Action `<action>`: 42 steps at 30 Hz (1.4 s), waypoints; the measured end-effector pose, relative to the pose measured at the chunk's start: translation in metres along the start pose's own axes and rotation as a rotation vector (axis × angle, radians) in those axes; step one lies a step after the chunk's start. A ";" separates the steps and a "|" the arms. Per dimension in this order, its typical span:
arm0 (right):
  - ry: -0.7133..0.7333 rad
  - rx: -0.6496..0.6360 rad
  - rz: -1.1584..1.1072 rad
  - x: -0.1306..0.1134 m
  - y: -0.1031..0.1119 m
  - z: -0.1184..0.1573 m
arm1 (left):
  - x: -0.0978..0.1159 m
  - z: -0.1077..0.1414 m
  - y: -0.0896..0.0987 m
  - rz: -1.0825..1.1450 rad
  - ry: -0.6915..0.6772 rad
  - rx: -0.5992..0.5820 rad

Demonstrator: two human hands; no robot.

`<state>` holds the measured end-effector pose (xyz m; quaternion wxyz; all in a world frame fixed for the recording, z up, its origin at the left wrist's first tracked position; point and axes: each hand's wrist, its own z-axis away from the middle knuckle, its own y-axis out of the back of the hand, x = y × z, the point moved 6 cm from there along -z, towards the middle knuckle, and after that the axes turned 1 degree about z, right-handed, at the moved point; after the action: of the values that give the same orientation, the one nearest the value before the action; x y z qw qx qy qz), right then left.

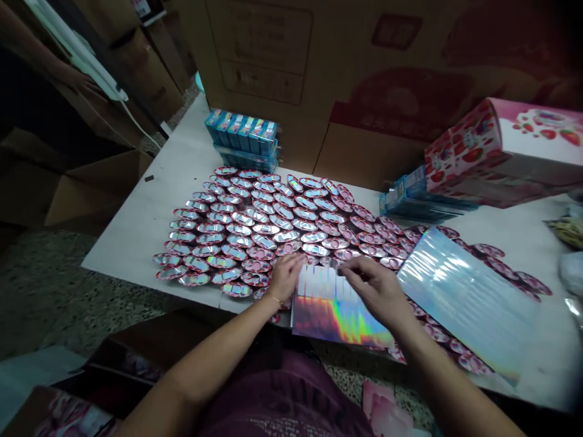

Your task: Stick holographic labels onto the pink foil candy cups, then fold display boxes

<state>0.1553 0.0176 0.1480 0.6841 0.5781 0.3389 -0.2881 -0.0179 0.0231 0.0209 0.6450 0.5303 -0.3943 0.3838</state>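
My left hand (286,278) is closed at the upper left corner of a holographic sticker sheet (319,315), its thumb and fingers at the edge. The sheet shines in rainbow colours and bears a row of narrow pale strips. Over its upper right part, my right hand (376,290) pinches something small between thumb and fingertips; what it is cannot be made out. Beneath and around the sheet stand many oval-topped pink and red packs (280,235) in close rows. Those at the left and middle have shiny silver tops; others show pink round centres.
A second holographic sheet (469,297) lies over packs at the right. Blue boxes (243,136) stand at the back left, more blue boxes (410,197) beside a strawberry-printed carton (473,149). A large cardboard box (273,79) walls off the back. Another person's hand (79,82) shows at upper left.
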 end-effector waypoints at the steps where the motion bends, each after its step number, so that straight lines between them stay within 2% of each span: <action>1: -0.058 -0.013 -0.105 0.003 -0.016 -0.006 | -0.004 0.005 0.009 0.149 0.065 0.006; 4: -0.241 -0.061 -0.406 0.016 -0.062 -0.016 | -0.023 0.019 0.028 0.536 0.314 0.001; 6: -0.321 -0.064 -0.532 0.021 -0.082 -0.017 | -0.031 0.025 0.036 0.704 0.416 0.004; 12: -0.426 -0.068 -0.704 0.023 -0.120 -0.019 | -0.046 0.034 0.054 0.826 0.507 0.061; 15: -0.472 -0.045 -0.733 0.031 -0.147 -0.021 | -0.058 0.033 0.065 0.750 0.508 0.122; 17: -0.460 0.015 -0.664 0.037 -0.165 -0.025 | -0.071 0.029 0.078 0.619 0.491 0.194; 19: -0.386 0.109 -0.497 0.040 -0.180 -0.031 | -0.082 0.021 0.095 0.420 0.454 0.265; 22: -0.230 0.234 -0.124 0.034 -0.197 -0.042 | -0.090 0.003 0.117 0.048 0.345 0.331; 26: -0.187 0.281 0.261 0.030 -0.209 -0.053 | -0.083 -0.014 0.122 -0.369 0.164 0.353; 29: -0.193 0.252 0.386 0.032 -0.213 -0.057 | -0.081 -0.017 0.115 -0.545 0.149 0.317; 32: -0.188 0.221 0.460 0.031 -0.215 -0.059 | -0.082 -0.018 0.110 -0.619 0.172 0.287; 38: -0.181 0.208 0.565 0.025 -0.205 -0.060 | -0.081 -0.019 0.118 -0.603 0.229 0.350; 42: -0.050 0.111 0.686 0.022 -0.194 -0.062 | -0.065 -0.022 0.113 -0.718 0.090 0.241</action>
<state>0.0081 0.0465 0.0090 0.7168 0.6873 0.0919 -0.0734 -0.1448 0.0559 0.0016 0.6881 0.6893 -0.1064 0.2000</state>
